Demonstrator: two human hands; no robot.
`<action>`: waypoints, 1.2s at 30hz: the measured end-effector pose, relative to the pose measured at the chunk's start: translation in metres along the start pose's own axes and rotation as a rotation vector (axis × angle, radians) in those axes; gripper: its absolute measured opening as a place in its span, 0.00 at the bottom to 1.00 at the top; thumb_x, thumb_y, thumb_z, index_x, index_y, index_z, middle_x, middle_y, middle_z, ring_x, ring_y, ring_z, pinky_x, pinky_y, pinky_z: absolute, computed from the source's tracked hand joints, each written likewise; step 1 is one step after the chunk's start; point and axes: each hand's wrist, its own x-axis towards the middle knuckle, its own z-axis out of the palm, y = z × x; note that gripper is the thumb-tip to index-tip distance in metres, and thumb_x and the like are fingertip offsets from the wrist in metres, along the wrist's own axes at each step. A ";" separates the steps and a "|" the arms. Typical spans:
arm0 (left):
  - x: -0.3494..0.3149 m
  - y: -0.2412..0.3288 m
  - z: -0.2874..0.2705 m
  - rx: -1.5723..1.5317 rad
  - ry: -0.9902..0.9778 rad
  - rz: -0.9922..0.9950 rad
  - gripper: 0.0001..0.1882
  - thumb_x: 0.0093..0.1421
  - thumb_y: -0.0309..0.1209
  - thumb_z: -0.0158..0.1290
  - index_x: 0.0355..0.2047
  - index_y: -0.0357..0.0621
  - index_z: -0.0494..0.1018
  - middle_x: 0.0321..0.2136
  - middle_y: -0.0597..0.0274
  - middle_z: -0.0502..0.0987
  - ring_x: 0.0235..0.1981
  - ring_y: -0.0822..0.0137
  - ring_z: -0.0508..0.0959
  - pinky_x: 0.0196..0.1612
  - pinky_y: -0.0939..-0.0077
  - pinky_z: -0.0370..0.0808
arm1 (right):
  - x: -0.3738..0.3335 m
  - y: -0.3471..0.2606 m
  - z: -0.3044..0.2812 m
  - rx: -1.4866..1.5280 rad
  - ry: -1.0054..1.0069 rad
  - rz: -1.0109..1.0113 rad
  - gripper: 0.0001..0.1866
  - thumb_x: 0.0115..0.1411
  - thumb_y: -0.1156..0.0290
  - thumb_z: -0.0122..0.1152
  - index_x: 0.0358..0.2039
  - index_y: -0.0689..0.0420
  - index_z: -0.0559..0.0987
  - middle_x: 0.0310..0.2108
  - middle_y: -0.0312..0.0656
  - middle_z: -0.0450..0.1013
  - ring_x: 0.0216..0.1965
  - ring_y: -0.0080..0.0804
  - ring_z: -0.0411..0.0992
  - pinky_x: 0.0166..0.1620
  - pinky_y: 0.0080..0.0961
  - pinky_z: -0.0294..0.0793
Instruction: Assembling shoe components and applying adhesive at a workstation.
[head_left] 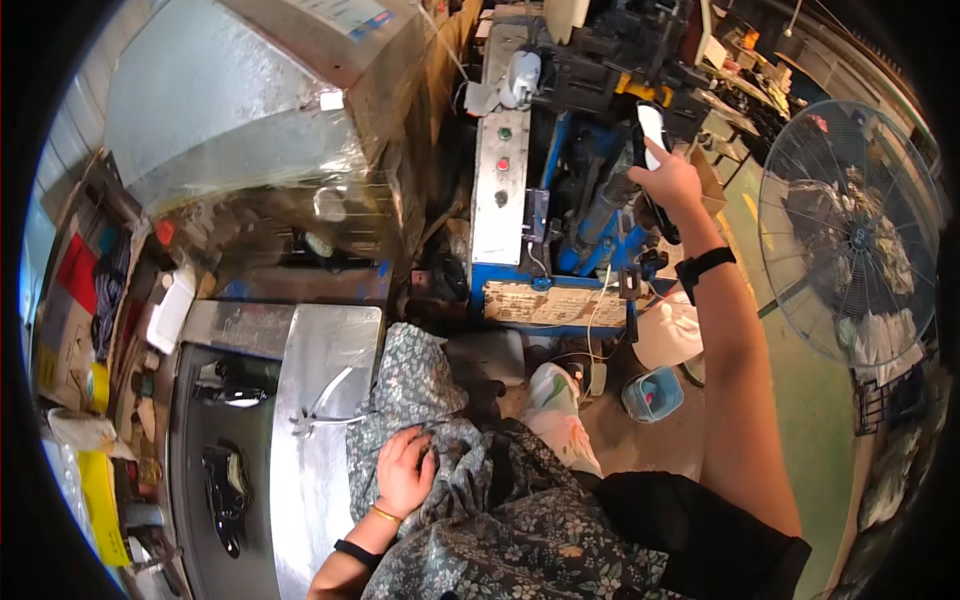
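Right arm (740, 370) outstretched, right grip (668, 182) forward; left grip (405, 470) palm-down, low

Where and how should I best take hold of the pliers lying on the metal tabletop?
Probably by both pale handles, coming from the right with the left hand, which rests nearby on the floral cloth. The pliers lie with their head toward the left and the handles spread apart toward the cloth, so the palm could likely close around both.

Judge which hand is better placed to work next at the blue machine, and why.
Probably the right hand: it is extended at the blue machine, by a white piece. The left hand rests on floral fabric, farther away.
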 end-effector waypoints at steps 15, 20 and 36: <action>-0.047 -0.120 -0.021 -0.341 0.482 -0.631 0.13 0.60 0.22 0.52 0.45 0.35 0.74 0.46 0.54 0.77 0.49 0.63 0.75 0.55 0.70 0.69 | 0.105 -0.004 0.027 0.108 -0.104 -0.095 0.39 0.48 0.44 0.62 0.60 0.47 0.71 0.50 0.56 0.74 0.52 0.44 0.73 0.55 0.32 0.67; 0.015 -0.282 -0.104 0.014 1.077 -1.194 0.40 0.48 0.46 0.65 0.54 0.29 0.68 0.52 0.40 0.72 0.56 0.47 0.71 0.59 0.62 0.66 | 0.148 0.092 0.013 0.273 -0.151 -0.225 0.39 0.54 0.49 0.61 0.63 0.56 0.66 0.55 0.51 0.70 0.57 0.37 0.68 0.59 0.29 0.61; -0.013 -0.141 -0.150 -1.753 0.381 -0.740 0.30 0.52 0.34 0.56 0.52 0.25 0.67 0.43 0.43 0.77 0.42 0.55 0.80 0.47 0.66 0.77 | -0.236 -0.199 0.178 1.268 -0.759 -0.393 0.22 0.62 0.78 0.56 0.58 0.62 0.70 0.54 0.47 0.72 0.50 0.29 0.71 0.52 0.24 0.70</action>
